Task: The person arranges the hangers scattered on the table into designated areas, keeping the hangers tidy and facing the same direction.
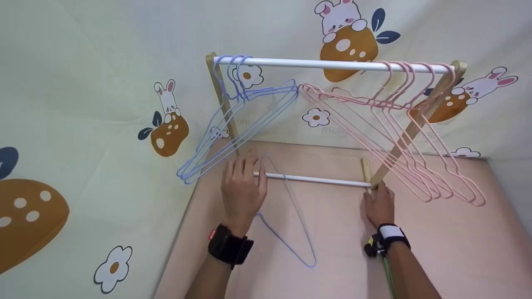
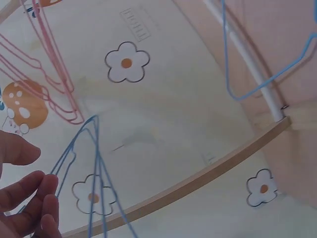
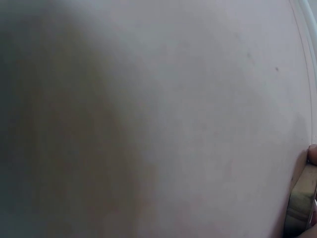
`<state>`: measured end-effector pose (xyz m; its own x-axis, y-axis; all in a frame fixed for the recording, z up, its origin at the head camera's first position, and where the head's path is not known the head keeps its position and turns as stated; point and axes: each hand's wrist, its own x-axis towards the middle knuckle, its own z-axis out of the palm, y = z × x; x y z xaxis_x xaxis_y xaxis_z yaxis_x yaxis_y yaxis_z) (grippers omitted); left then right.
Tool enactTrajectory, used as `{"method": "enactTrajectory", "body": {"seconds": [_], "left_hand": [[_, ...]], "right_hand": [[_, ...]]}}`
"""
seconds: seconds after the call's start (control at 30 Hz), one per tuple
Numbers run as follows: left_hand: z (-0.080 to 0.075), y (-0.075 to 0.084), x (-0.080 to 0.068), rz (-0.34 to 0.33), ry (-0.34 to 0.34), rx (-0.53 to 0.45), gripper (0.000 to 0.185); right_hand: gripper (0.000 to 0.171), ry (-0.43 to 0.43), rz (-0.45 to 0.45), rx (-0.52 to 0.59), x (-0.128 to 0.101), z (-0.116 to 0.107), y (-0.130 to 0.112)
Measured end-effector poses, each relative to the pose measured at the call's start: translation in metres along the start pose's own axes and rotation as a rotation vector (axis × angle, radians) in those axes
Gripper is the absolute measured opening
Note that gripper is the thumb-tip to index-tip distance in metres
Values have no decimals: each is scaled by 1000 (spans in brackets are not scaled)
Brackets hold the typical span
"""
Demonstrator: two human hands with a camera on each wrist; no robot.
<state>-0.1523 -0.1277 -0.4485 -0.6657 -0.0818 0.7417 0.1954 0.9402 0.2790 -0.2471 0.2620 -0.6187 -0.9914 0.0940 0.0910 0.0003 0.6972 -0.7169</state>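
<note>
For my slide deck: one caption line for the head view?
Left hand on a blue hanger at the rack's lower bar; right hand steadies the wooden leg.

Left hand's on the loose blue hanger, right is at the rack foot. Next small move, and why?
Probably lift the blue hanger up toward the top rail, blue side. It lies on the pink surface with its hook under the left hand, while the other blue hangers hang at the rail's left end. The right hand rests at the rack's wooden foot, which looks like steadying.
</note>
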Motion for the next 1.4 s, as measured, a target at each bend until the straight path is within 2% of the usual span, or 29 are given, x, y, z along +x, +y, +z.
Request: {"method": "enactTrajectory", "body": {"seconds": [0.23, 0.37, 0.5, 0.67, 0.77, 0.87, 1.17, 1.3, 1.4], "left_hand": [[30, -15, -49, -116, -181, 87, 34], [42, -21, -71, -158, -245, 127, 35], [51, -24, -87, -188, -304, 159, 36], [57, -24, -100, -231, -447, 217, 43], [60, -26, -106, -255, -513, 240, 44], [63, -28, -111, -264, -535, 249, 40], [68, -31, -117, -289, -544, 267, 35], [67, -30, -118, -279, -537, 281, 36], [67, -28, -121, -268, -561, 295, 39]], "right_hand": [[41, -8, -2, 10, 0, 0, 0], [45, -14, -5, 17, -1, -1, 0], [46, -5, -19, 19, 0, -1, 1], [39, -3, -17, 14, 0, -1, 1], [44, -9, -4, 7, 0, -1, 0], [46, -15, -7, 1, 0, -1, 0], [48, 5, -27, 7, 0, 0, 1], [47, 10, -26, 6, 0, 1, 2], [46, -3, -12, 3, 0, 0, 1]]}}
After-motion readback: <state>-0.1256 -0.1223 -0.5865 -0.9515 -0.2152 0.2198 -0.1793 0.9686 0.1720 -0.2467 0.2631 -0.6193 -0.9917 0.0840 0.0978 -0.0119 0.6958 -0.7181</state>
